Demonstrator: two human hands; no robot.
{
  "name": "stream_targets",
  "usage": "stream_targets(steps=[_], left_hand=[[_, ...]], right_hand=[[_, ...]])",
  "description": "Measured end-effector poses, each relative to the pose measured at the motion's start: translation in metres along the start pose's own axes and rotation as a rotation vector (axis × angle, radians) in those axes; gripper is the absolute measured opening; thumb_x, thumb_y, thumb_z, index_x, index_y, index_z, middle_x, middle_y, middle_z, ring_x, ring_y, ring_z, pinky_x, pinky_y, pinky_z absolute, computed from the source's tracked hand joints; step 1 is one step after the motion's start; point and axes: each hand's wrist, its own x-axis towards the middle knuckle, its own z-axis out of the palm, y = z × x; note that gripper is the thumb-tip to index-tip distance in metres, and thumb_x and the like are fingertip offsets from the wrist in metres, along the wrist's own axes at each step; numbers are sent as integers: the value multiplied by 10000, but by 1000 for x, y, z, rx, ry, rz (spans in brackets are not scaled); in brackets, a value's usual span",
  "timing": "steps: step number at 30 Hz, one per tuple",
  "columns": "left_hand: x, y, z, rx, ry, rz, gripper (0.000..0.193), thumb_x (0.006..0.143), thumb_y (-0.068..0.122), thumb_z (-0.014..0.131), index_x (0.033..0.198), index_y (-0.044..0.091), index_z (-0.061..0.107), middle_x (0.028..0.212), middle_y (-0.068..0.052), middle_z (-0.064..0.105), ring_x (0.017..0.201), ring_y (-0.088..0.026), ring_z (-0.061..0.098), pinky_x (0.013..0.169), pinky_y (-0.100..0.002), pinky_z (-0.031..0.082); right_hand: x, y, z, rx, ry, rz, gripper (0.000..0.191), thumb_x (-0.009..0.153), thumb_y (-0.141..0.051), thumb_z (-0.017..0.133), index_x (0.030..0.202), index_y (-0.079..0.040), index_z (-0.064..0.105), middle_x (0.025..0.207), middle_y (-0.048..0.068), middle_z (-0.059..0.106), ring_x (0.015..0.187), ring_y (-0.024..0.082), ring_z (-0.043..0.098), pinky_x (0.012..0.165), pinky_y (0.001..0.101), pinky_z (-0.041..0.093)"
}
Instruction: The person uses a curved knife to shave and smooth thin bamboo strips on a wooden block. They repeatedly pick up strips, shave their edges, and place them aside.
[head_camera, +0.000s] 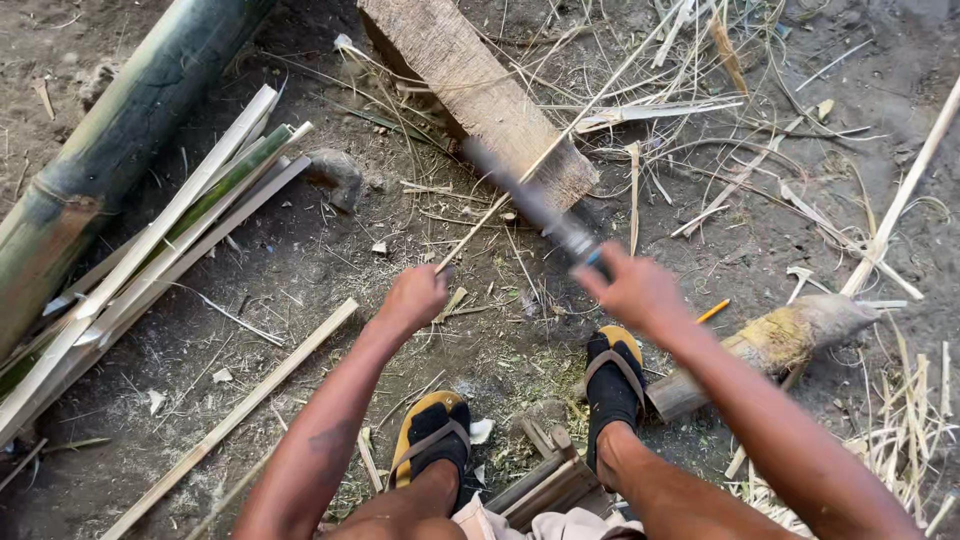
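My left hand (413, 297) is closed around the near end of a thin bamboo strip (560, 140) that slants up and to the right across a wooden block (480, 90). My right hand (632, 288) grips the handle of a long dark knife (530, 205), blurred by motion, its blade pointing up-left toward the block and the strip. Both hands hover over the dirt ground just ahead of my feet in black-and-yellow sandals (430, 430).
A thick green bamboo pole (110, 150) lies at the left beside a pile of split bamboo slats (170, 240). One long slat (240, 410) lies near my left foot. A short log (770, 345) rests right of my right foot. Shavings and thin strips litter the ground at the top right.
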Motion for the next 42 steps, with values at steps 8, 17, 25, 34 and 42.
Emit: stream_targets(steps=[8, 17, 25, 34, 42], left_hand=[[4, 22, 0, 56, 117, 119, 379, 1021, 277, 485, 983, -29, 706, 922, -315, 704, 849, -457, 686, 852, -553, 544], [-12, 32, -2, 30, 27, 30, 396, 1041, 292, 412, 985, -11, 661, 851, -248, 694, 750, -389, 690, 763, -563, 556], [-20, 34, -8, 4, 134, 136, 362, 995, 290, 448, 1056, 61, 722, 926, -303, 694, 864, -477, 670, 834, -561, 525], [-36, -19, -26, 106, 112, 124, 390, 1050, 305, 454, 935, 0, 667, 814, -275, 677, 770, -455, 652, 747, -572, 526], [-35, -48, -13, 141, 38, 4, 392, 1057, 280, 433, 894, -4, 649, 732, -240, 697, 671, -387, 666, 685, -534, 537]], right_hand=[[-11, -29, 28, -16, 14, -212, 468, 920, -622, 563, 1122, -202, 603, 786, 136, 724, 729, 351, 732, 644, 495, 565], [-14, -15, 34, 72, 5, -29, 512, 941, -639, 553, 1173, -184, 594, 734, 168, 722, 703, 360, 737, 645, 486, 557], [-7, -19, 32, -1, 41, -167, 520, 921, -653, 574, 1122, -175, 614, 780, 149, 727, 724, 365, 734, 652, 499, 569], [29, 5, -7, -137, 117, -146, 504, 902, -660, 576, 1119, -210, 642, 821, 129, 740, 755, 342, 739, 681, 487, 584], [15, -4, 28, -223, -74, -333, 523, 880, -690, 553, 1119, -231, 626, 891, 83, 751, 818, 293, 747, 720, 461, 598]])
